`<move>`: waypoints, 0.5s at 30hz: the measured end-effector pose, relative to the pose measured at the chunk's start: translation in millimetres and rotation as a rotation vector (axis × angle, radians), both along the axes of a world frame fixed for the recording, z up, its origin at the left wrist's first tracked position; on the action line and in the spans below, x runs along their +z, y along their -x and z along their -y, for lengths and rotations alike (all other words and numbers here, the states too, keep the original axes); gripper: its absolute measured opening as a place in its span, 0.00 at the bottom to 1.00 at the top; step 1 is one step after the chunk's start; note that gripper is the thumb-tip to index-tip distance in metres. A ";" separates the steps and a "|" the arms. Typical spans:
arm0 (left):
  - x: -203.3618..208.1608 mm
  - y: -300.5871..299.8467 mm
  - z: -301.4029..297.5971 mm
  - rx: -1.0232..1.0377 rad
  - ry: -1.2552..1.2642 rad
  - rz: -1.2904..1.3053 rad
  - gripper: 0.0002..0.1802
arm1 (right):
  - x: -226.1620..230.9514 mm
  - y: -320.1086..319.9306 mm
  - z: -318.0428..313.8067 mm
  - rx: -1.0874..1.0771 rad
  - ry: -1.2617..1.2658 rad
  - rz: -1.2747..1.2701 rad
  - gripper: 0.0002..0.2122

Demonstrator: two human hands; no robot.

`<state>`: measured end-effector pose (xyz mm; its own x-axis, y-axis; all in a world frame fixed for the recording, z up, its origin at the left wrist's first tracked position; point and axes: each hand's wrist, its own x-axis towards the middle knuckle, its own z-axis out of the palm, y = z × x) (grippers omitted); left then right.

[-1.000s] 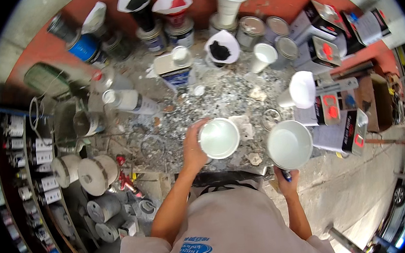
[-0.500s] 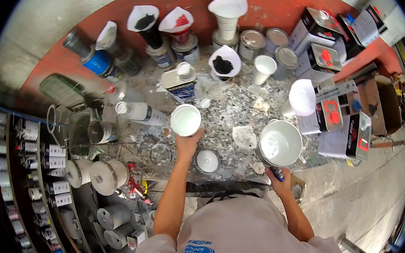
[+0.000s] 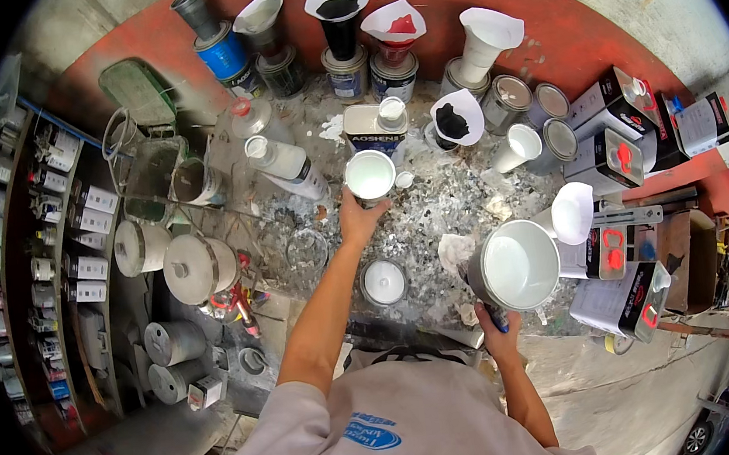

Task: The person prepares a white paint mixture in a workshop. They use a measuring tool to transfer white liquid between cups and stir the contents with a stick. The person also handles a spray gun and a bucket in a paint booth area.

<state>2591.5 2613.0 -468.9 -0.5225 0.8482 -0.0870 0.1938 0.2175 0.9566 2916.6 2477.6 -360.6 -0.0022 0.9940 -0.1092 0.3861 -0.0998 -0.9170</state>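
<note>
The table [image 3: 430, 225] ends at a near edge just in front of the person's shirt [image 3: 433, 396], and its far side meets a red wall [image 3: 293, 37]. Paint-spattered tabletop stretches between the two hands and on toward the far row of cans. On the left, that stretch is bounded by a white bottle [image 3: 288, 166]; on the right, by a paper-topped cup [image 3: 574, 213] and a boxy tin [image 3: 622, 304] at the table's right edge. A small round tub [image 3: 384, 282] sits near the near edge, between the forearms.

The left hand [image 3: 364, 220] holds a white cup [image 3: 369, 175], fingers and thumb curved around its near side, its mouth facing up. The cup is just on the near side of a white-capped tin [image 3: 374, 130]; whether its base touches the table cannot be told.

The right hand [image 3: 500, 337] is closed at the near side of a bigger pot [image 3: 519, 265], above the table's near right part. The exact grip is partly hidden beneath the pot.
</note>
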 end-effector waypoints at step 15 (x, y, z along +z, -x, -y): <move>154.2 -73.3 218.9 -0.445 0.109 0.075 0.35 | -40.2 97.2 52.4 0.653 -0.140 0.063 0.20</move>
<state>2664.8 2394.1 -314.7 -0.0983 0.9724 -0.2117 0.2218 0.2287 0.9479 2819.4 2425.2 -400.7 -0.6062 0.7953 0.0014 0.3799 0.2911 -0.8780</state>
